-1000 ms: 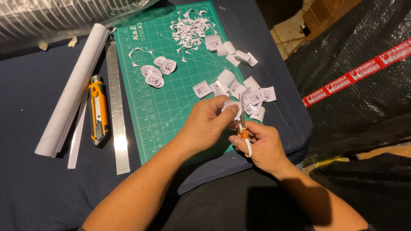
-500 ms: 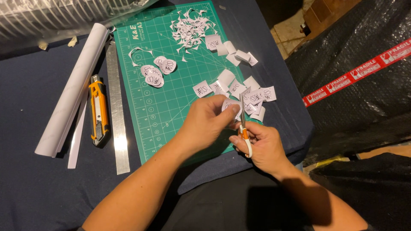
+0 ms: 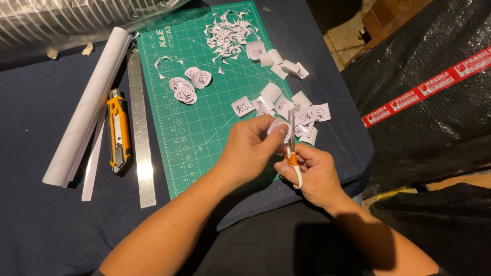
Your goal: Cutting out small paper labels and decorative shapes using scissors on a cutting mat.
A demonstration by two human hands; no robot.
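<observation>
— Where is the paper label against your grip?

— Your left hand pinches the small paper label between thumb and fingertips, above the near right edge of the green cutting mat. Your right hand is closed through the handles of the small scissors, whose blades point up into the label.

— And the other pieces?

— Uncut squares lie on the mat's right edge just beyond your hands; cut rounds sit toward its far left; scraps at its far end.
</observation>
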